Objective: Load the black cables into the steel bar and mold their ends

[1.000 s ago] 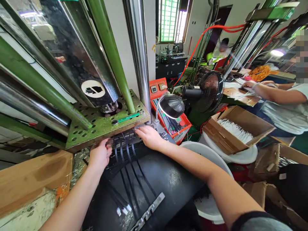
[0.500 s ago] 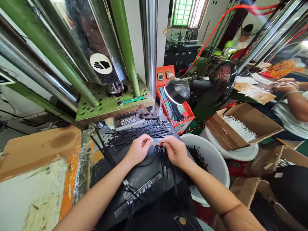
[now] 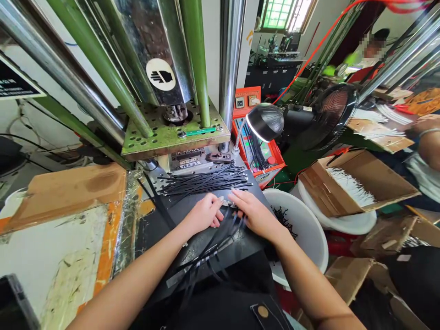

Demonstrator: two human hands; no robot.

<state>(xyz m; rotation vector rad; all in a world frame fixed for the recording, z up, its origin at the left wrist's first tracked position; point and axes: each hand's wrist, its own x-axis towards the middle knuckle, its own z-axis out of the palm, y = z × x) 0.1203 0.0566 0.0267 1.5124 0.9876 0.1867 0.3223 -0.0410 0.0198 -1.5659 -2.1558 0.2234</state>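
Note:
Both hands are close together over the dark work surface, at a small metal strip (image 3: pixel 227 203) that carries black cables. My left hand (image 3: pixel 206 214) is closed on the strip's left end, thumb and forefinger at the metal. At the right end my right hand (image 3: pixel 252 213) has its fingers wrapped over the strip and the cables hanging from it. Just beyond the hands lies a pile of thin black cables (image 3: pixel 206 180). Nearer the body, a second metal strip (image 3: pixel 175 278) lies partly under loose black cables.
A green press plate (image 3: pixel 172 142) stands behind the cable pile. A black lamp (image 3: pixel 265 122) and a red control box (image 3: pixel 275 161) are to its right. A white tub (image 3: pixel 309 229) stands right of the surface. Cardboard (image 3: pixel 75 183) lies left. A co-worker's arm (image 3: pixel 429 146) shows far right.
The view has shifted, so the scene sits further right. My right hand has spread from a pinch to fingers laid over the strip. Cables now cover more of the nearer strip.

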